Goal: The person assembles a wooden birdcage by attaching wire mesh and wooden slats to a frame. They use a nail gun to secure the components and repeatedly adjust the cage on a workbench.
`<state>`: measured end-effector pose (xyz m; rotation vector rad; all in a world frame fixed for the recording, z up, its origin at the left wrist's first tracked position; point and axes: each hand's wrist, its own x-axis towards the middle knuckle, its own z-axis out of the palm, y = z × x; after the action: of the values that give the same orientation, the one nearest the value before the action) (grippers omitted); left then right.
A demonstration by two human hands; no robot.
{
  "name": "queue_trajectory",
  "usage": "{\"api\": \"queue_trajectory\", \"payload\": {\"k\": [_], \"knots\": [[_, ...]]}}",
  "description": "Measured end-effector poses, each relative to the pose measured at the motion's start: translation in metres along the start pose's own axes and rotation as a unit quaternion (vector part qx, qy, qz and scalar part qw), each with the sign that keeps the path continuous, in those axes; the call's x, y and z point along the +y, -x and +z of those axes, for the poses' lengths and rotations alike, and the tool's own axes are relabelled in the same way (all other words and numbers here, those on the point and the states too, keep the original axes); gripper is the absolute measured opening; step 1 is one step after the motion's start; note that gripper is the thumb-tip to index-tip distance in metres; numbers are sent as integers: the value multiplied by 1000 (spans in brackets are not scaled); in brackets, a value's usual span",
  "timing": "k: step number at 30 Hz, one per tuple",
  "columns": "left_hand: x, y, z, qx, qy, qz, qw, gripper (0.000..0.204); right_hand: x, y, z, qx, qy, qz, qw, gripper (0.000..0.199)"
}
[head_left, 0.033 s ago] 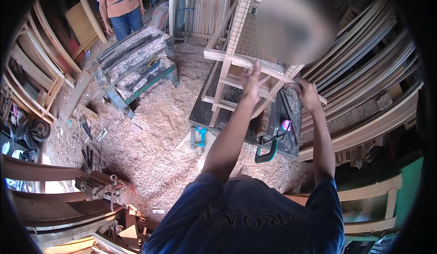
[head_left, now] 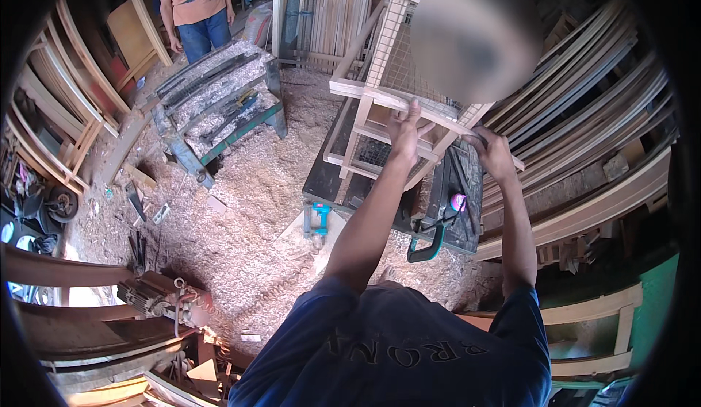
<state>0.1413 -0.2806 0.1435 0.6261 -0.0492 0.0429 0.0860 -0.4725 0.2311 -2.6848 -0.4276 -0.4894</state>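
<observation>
A pale wooden frame [head_left: 349, 87] with wire mesh [head_left: 394, 62] stands tilted on a dark workbench [head_left: 318, 181]. My left hand [head_left: 405, 137] closes on its near crossrail, one digit pointing up over the wood. Farther right, my right hand [head_left: 495, 155] curls round the same rail near its right end; some of its fingertips are hidden. A blurred patch covers the frame's upper right part. On the bench near my right forearm are a small pink round thing [head_left: 458, 202] and a C-shaped tool with a green handle [head_left: 426, 253], jutting over the near edge.
A teal nail gun [head_left: 320, 219] lies on a board amid wood shavings [head_left: 248, 202]. At the left stands a low bench [head_left: 234, 144] covered in shavings. Long strips [head_left: 584, 100] are stacked at right. A motor [head_left: 157, 297] sits lower left. A person [head_left: 196, 5] stands at the back.
</observation>
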Motion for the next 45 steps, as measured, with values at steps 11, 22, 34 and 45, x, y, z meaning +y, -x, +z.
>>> {"api": "queue_trajectory", "payload": {"k": [11,22,34,45], "knots": [[5,-11,-1,-38,24,24,999,92,-29,81,39,303,-10,-45,952,12],[-12,-21,-7,-10,-12,21,1000,92,-62,214,153,-107,-215,94,966,16],[-3,-22,-9,-84,-50,27,995,73,-62,265,254,-141,-139,62,978,29],[-1,-20,-7,-117,-108,28,987,83,-22,286,334,-118,-139,199,963,32]]}}
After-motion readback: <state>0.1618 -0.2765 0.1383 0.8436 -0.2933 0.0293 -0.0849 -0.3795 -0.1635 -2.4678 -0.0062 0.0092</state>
